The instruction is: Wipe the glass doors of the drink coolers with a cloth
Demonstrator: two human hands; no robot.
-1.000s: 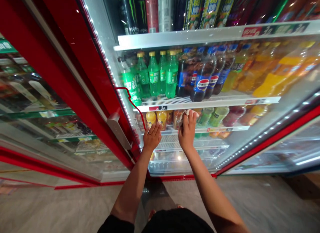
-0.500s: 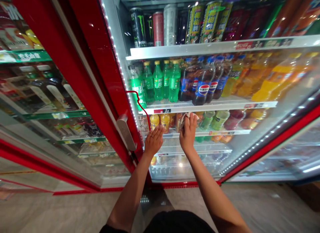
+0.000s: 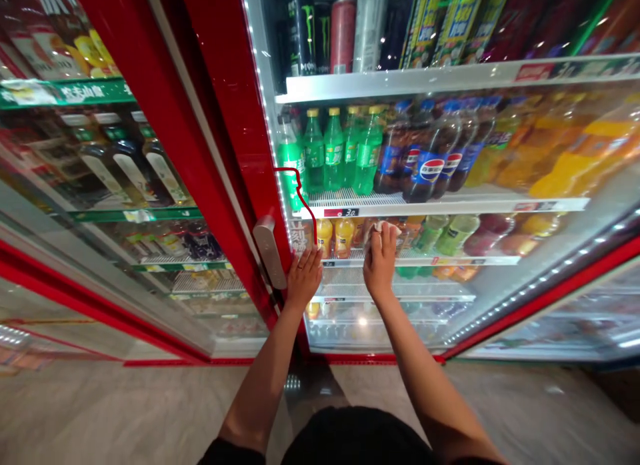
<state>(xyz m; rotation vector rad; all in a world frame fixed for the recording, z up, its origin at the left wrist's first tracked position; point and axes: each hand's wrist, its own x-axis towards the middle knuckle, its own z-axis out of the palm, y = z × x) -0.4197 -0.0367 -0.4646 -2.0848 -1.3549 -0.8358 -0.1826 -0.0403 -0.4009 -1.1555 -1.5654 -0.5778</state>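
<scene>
A crumpled whitish cloth (image 3: 393,229) is under the fingers of my right hand (image 3: 380,268), which presses it to the glass door (image 3: 360,275) of a drinks cooler. Most of the cloth is hidden by the hand. My left hand (image 3: 304,278) lies flat on the same door near its left edge, fingers stretched out, with a ring on one finger. Just left of it is the silver door handle (image 3: 270,252) on the red frame (image 3: 250,152). A red line (image 3: 311,215) runs down the glass above the left hand.
Behind the glass stand green soda bottles (image 3: 334,152), cola bottles (image 3: 433,162), orange drinks (image 3: 565,158) and cans (image 3: 343,35) on white shelves (image 3: 425,85). Another cooler door with bottles (image 3: 125,158) is at left. Grey floor (image 3: 165,412) lies below.
The view has shifted, so the shelves sit further right and slightly higher. Against the door, both hands have slid a little left, the left one closer to the handle. The cloth moved with my right hand.
</scene>
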